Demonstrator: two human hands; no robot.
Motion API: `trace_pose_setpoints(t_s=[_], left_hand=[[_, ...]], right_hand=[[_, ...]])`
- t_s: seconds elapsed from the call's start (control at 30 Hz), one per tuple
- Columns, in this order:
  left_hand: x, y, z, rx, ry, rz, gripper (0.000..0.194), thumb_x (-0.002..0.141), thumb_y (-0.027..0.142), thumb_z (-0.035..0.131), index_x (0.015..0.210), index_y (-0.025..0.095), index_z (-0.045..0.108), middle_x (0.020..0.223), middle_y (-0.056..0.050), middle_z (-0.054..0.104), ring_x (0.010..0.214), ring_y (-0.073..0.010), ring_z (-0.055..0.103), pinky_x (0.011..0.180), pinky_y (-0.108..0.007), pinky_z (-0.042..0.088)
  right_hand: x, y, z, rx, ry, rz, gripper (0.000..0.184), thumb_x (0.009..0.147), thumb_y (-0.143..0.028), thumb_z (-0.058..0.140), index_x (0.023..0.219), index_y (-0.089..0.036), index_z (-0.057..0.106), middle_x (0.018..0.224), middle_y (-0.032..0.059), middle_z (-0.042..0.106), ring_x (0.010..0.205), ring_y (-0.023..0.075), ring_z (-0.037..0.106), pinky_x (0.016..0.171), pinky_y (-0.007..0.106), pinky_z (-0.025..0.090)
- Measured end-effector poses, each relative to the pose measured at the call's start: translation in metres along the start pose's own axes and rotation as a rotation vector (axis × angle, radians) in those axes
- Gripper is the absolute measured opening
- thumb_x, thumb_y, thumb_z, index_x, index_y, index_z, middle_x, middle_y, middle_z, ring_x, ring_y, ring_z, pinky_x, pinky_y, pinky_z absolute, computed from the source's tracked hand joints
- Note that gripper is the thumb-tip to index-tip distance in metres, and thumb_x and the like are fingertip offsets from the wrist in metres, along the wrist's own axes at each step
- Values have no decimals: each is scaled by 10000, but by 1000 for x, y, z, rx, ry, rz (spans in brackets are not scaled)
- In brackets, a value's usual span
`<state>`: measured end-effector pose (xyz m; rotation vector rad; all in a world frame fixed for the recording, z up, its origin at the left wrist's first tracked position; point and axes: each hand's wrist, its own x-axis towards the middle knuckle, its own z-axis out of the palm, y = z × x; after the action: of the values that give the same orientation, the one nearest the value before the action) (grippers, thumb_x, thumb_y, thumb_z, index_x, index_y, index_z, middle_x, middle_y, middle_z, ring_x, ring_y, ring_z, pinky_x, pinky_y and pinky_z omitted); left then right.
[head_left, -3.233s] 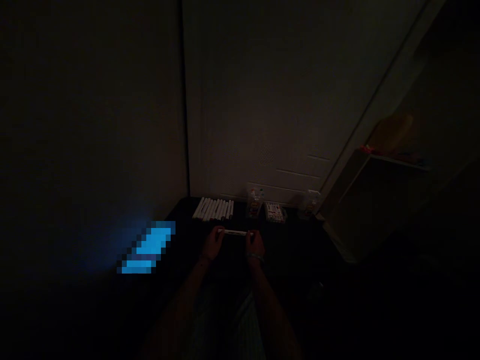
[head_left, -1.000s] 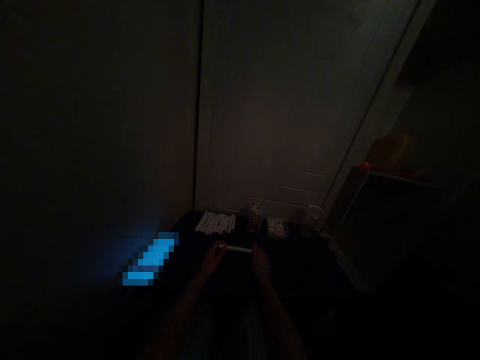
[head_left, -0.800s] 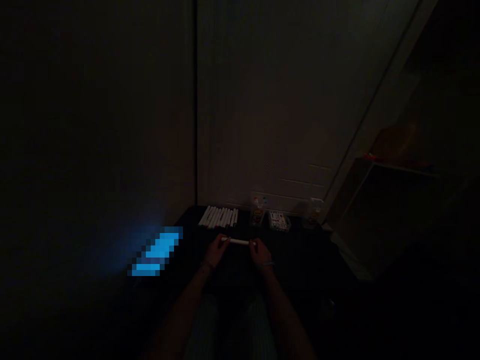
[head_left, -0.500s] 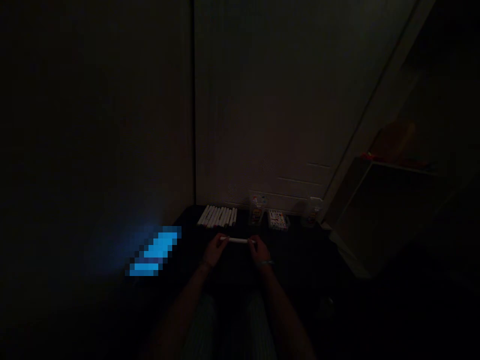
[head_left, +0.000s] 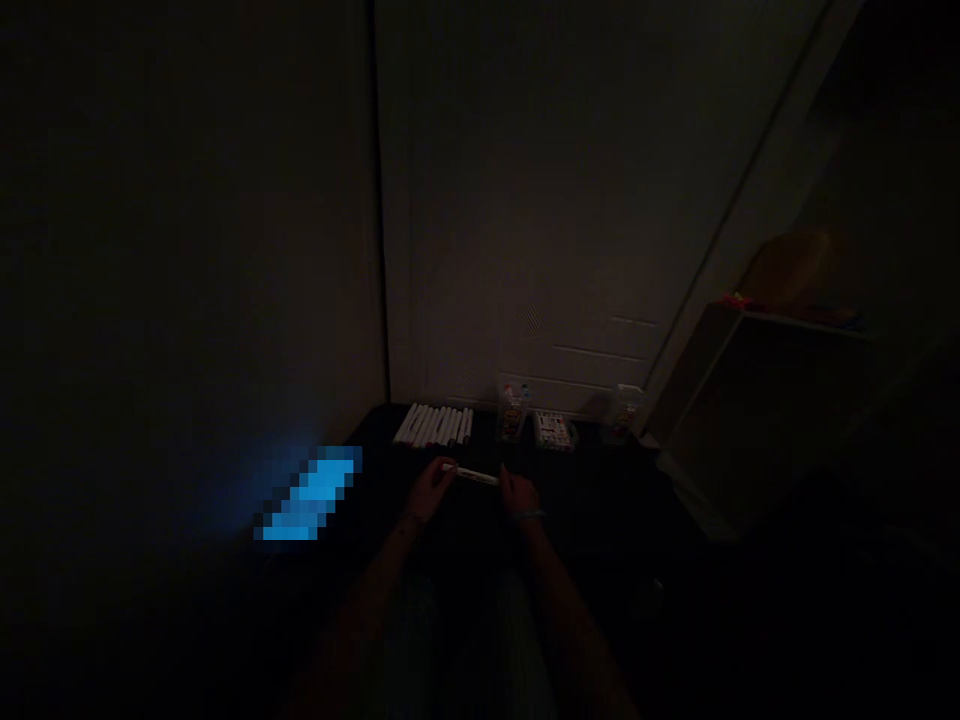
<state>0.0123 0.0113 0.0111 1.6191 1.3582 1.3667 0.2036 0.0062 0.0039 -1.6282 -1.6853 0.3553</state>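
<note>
Tilted more than before, the white marker (head_left: 478, 475) is pinched by left hand (head_left: 431, 486) and right hand (head_left: 520, 494)

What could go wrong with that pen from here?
The left hand and right hand hold the pen near its ends, so it might slip if one loosens. In this dim light, its print could be misread. The left upright case might tip if bumped.

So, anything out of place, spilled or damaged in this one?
The pixelated blue patch at left stands out: a bright, blocky glow in a very dark scene, too coarse to identify. Otherwise, the white markers lie side by side, and no spill or damage shows, though darkness could hide some.
</note>
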Motion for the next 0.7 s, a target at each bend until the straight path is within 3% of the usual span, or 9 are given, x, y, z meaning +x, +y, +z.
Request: trace_pose_setpoints(t_s=[0.23,0.37,0.7], left_hand=[[-2,0,1,53,15,-20,329,706,493,455,762,185,556,672,23,554,637,-115,496,604,-212,392],[-1,-5,2,73,26,-30,336,726,493,426,803,190,547,686,19,555,654,-121,502,611,-214,391],[-1,-9,-1,148,-25,19,368,812,430,261,878,201,541,627,30,494,597,-109,465,598,-218,364]], right_hand=[[-3,-5,-7,55,1,-43,456,827,-517,291,689,-206,594,621,3,583,567,120,508,516,202,308],[-3,-5,-6,69,-15,-74,383,793,-533,365,763,-213,574,707,-13,588,638,109,520,543,180,323],[2,8,7,42,44,-149,332,878,-385,246,876,-210,528,854,40,569,790,141,536,697,236,379]])
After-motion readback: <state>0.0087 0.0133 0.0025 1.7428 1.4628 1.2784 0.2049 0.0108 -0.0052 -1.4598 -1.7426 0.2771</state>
